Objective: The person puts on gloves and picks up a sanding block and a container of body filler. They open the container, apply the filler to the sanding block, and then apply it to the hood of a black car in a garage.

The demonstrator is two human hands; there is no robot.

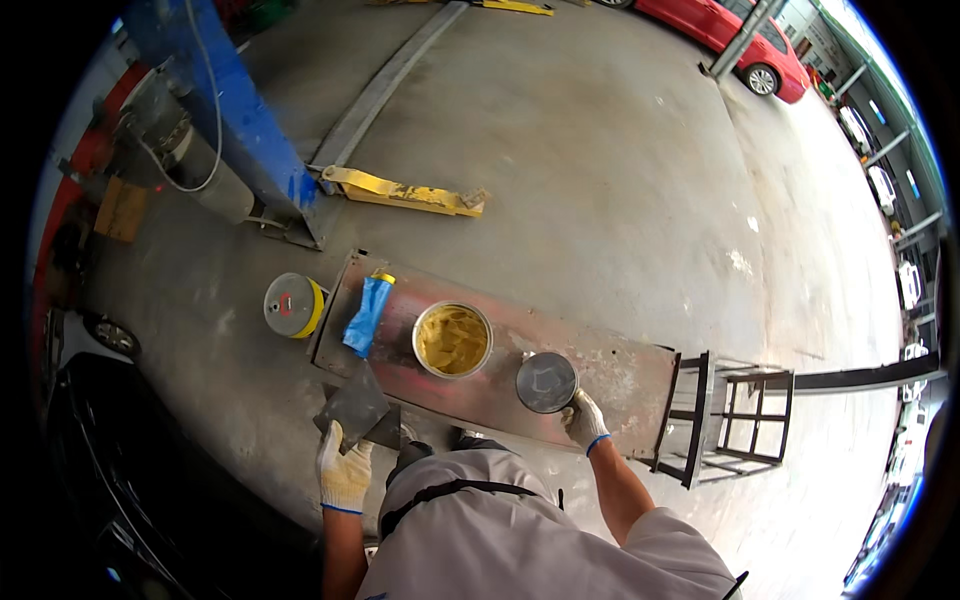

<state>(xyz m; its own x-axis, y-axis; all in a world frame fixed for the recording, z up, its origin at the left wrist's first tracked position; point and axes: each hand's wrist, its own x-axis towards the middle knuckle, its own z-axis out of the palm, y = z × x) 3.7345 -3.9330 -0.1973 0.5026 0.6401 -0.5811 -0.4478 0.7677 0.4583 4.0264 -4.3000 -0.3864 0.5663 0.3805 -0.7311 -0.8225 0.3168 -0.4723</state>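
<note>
My left hand (345, 472), in a white knit glove, is closed on dark grey flat square plates (357, 402), which look like putty boards and overlap at the bench's near left edge. With my right hand (585, 420), gloved too, I grip the rim of a round dark grey lid (547, 382) above the bench. Between my hands, an open round tin (453, 340) of yellow putty-like paste stands on the bench. Left of it lies a blue tube (369, 315) with a yellow cap.
The worn metal bench (620, 385) has a black frame (735, 420) at its right end. A yellow-banded drum (295, 305) stands to its left. Beyond are a blue lift post (230, 110) and yellow lift arm (410, 193). Nearby at left is a black car (150, 470); a red car (720, 35) is far right.
</note>
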